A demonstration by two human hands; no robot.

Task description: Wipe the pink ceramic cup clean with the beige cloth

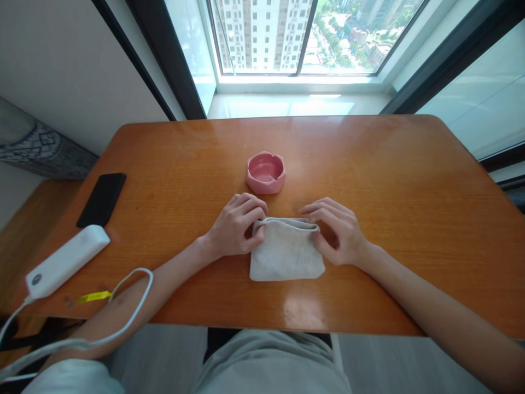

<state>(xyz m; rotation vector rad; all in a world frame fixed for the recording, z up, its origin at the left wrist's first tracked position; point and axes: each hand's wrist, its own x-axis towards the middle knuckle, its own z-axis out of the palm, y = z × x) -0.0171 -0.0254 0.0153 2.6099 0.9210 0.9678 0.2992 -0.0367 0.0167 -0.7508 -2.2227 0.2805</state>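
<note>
A light grey folded cloth [286, 254] lies on the wooden table in front of me, its layered edge facing away from me. At its upper left corner, my left hand [240, 223] is closed, thumb on the near side and fingers curled over the far side. The upper right corner sits between the thumb and fingers of my right hand [338, 231], which also pinches it. Just beyond the cloth stands a pink ashtray [266, 174] with a faceted rim, touched by neither hand.
On the left side of the table [402, 219] lie a black phone [101, 200] and a white power strip [68, 262]. A white cable [139, 312] with a yellow tag [95, 297] loops over my left forearm. A window [299, 38] is behind the table.
</note>
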